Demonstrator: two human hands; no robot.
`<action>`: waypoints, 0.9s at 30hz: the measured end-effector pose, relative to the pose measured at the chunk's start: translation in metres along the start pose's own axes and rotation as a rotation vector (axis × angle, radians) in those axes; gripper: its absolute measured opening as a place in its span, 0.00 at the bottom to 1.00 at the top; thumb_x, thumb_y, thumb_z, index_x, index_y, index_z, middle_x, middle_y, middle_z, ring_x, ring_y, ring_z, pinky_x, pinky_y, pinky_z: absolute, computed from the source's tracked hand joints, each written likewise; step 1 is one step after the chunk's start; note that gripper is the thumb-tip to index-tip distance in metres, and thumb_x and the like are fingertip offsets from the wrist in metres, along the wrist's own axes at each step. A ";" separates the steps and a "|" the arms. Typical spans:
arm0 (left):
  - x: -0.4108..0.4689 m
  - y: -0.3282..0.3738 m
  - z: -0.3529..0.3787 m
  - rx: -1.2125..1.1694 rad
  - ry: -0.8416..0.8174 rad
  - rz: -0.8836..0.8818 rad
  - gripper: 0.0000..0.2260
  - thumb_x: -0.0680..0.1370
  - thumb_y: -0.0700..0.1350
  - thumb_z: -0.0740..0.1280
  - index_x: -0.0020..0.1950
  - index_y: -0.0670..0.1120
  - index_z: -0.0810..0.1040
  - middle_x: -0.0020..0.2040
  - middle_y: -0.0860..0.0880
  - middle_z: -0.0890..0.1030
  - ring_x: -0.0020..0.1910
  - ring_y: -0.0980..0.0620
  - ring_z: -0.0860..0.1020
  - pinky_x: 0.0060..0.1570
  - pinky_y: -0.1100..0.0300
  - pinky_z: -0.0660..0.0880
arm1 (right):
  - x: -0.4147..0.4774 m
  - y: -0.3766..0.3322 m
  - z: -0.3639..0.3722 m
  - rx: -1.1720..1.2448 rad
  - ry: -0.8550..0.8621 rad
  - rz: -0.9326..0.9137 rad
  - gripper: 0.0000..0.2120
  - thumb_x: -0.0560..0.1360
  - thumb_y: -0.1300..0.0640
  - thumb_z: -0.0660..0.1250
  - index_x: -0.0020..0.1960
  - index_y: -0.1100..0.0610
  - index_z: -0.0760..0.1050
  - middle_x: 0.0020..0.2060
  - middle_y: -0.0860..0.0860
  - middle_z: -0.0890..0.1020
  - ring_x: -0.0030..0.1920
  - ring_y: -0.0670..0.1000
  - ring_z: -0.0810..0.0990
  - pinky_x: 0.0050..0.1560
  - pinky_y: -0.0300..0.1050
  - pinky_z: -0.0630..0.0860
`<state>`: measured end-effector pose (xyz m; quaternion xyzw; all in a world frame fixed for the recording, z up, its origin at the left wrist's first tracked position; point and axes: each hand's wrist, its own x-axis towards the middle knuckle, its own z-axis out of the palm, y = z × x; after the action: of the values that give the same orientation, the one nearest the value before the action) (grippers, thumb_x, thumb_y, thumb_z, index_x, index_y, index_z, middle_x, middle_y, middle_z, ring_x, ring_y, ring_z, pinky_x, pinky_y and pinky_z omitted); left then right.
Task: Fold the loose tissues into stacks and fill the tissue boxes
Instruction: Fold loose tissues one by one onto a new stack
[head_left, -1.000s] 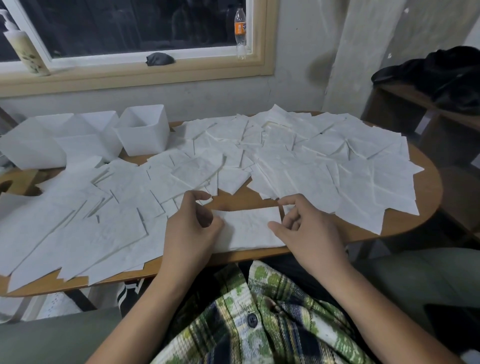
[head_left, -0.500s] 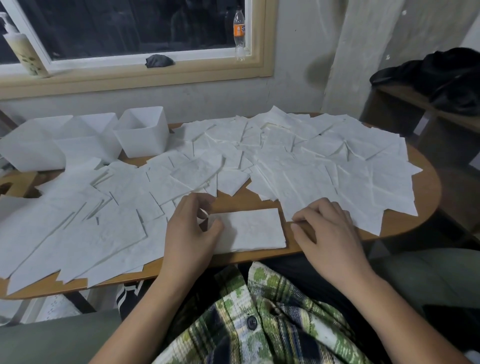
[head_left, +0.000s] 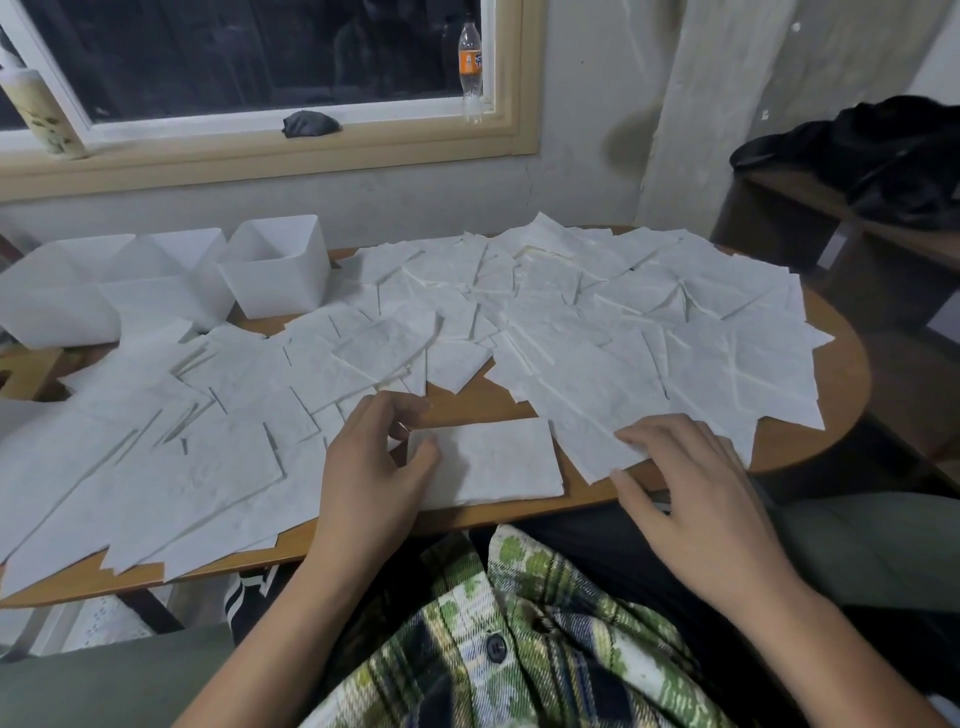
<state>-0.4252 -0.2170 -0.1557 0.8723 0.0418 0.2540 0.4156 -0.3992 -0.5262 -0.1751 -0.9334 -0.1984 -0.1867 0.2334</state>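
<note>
A folded white tissue (head_left: 493, 462) lies flat near the front edge of the wooden table (head_left: 831, 415). My left hand (head_left: 369, 462) holds its left end, thumb on top and fingers curled at the far corner. To the right of the folded tissue, my right hand (head_left: 680, 478) rests with spread fingers on the near corner of a loose tissue (head_left: 592, 436). Several loose tissues (head_left: 597, 312) cover most of the table. Three open white tissue boxes (head_left: 275, 275) stand in a row at the back left; no tissues show in them.
Behind the table, the window sill holds an orange-labelled bottle (head_left: 470, 67), a pump bottle (head_left: 41, 109) and a dark cloth (head_left: 310, 124). A low wooden shelf (head_left: 779, 208) with black clothing (head_left: 893, 150) stands at the right. Tissues overhang the table's front left edge.
My right hand has left the folded tissue's right end and moved right onto a loose tissue. My left hand stays at the folded tissue's left end.
</note>
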 end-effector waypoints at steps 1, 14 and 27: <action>0.000 0.000 0.000 -0.001 -0.001 0.000 0.12 0.76 0.40 0.72 0.54 0.56 0.79 0.51 0.59 0.80 0.52 0.56 0.78 0.45 0.58 0.77 | 0.005 0.003 -0.001 -0.008 0.016 0.017 0.16 0.81 0.51 0.71 0.67 0.53 0.79 0.61 0.43 0.76 0.62 0.49 0.75 0.64 0.51 0.72; 0.000 -0.001 0.001 -0.013 0.000 -0.004 0.07 0.78 0.43 0.71 0.51 0.54 0.79 0.50 0.56 0.80 0.50 0.54 0.78 0.47 0.46 0.80 | 0.053 0.014 -0.003 -0.116 -0.094 0.032 0.03 0.79 0.54 0.72 0.47 0.50 0.79 0.45 0.43 0.78 0.46 0.48 0.75 0.54 0.49 0.68; -0.001 0.005 -0.002 -0.088 -0.024 -0.038 0.11 0.79 0.38 0.71 0.52 0.56 0.81 0.50 0.58 0.83 0.52 0.54 0.80 0.41 0.69 0.72 | 0.060 -0.016 -0.029 -0.014 0.040 0.042 0.04 0.77 0.61 0.69 0.46 0.53 0.77 0.42 0.45 0.78 0.44 0.45 0.68 0.45 0.42 0.64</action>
<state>-0.4282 -0.2190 -0.1513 0.8553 0.0421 0.2370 0.4588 -0.3627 -0.5113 -0.1188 -0.9351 -0.1730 -0.2017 0.2346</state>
